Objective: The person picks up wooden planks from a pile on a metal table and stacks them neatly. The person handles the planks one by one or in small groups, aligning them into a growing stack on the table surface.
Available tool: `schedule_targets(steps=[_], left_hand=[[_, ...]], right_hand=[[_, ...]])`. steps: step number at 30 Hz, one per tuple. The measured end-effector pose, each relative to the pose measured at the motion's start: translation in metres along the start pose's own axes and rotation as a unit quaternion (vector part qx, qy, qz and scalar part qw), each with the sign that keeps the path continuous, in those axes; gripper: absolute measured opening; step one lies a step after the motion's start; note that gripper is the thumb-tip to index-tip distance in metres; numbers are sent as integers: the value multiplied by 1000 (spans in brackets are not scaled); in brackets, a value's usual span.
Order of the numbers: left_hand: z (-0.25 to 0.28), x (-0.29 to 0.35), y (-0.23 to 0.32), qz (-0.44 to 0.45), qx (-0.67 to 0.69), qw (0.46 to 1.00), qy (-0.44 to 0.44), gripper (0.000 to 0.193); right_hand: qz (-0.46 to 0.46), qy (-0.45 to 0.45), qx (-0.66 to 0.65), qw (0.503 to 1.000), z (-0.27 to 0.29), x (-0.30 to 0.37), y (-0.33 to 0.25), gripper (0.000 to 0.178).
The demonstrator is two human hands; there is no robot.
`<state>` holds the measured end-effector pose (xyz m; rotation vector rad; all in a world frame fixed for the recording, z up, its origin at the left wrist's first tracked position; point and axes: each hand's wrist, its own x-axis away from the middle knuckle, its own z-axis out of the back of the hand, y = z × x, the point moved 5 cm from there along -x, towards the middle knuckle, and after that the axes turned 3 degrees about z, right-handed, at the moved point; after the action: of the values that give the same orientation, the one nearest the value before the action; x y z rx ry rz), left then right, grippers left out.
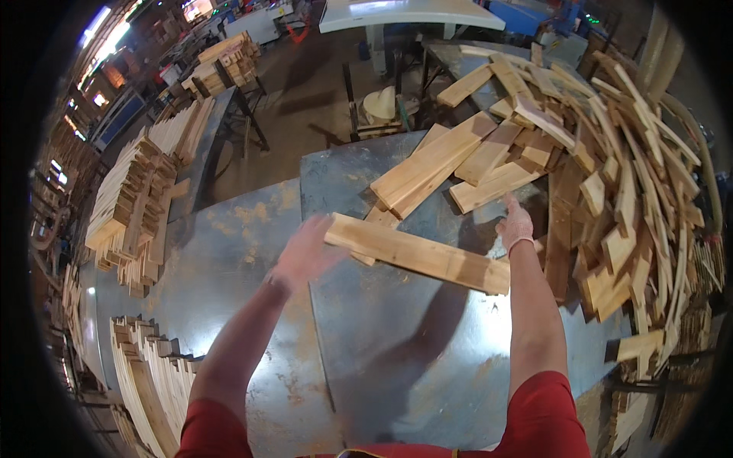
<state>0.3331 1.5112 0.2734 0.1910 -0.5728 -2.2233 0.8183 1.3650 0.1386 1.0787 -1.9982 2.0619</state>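
A wooden board (412,250) lies slantwise in front of me over the grey metal tabletop (382,320). At its left end is my left hand (307,250), blurred, with the fingers apart; I cannot tell whether it touches the board. Beyond the board's right end, my right hand (516,224) reaches toward the loose pile with fingers stretched out and nothing visibly held. Just past its fingertips lies a short board (496,185). Two longer boards (434,164) lie side by side farther left, at the pile's edge.
A high, jumbled pile of boards (611,191) fills the right side. Neater stacks stand at left, one farther off (134,206) and one nearer (153,374). A seam crosses the tabletop. Beyond the table are a white-topped bench (412,15) and a stool-like stand (379,107).
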Motion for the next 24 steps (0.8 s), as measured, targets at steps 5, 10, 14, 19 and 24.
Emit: schedule_targets(steps=[5,10,14,19,24], left_hand=[[-39,-196,64,72,3,996,-44,83],[-114,-295,24,120,33,985,-120,88],[-148,-281,97,94,150,968,-177,87],[-198,-173,142,162,718,674,-67,71],[-208,9,155,302,706,641,-18,66]], right_hand=[[-8,9,-71,997,-22,-58,-25,88],[-40,-1,-187,982,-55,-72,-23,83],[53,81,-179,979,-77,-51,-9,87],[78,19,-215,973,-98,-10,2,80],[78,-117,-96,985,-37,94,67,66]])
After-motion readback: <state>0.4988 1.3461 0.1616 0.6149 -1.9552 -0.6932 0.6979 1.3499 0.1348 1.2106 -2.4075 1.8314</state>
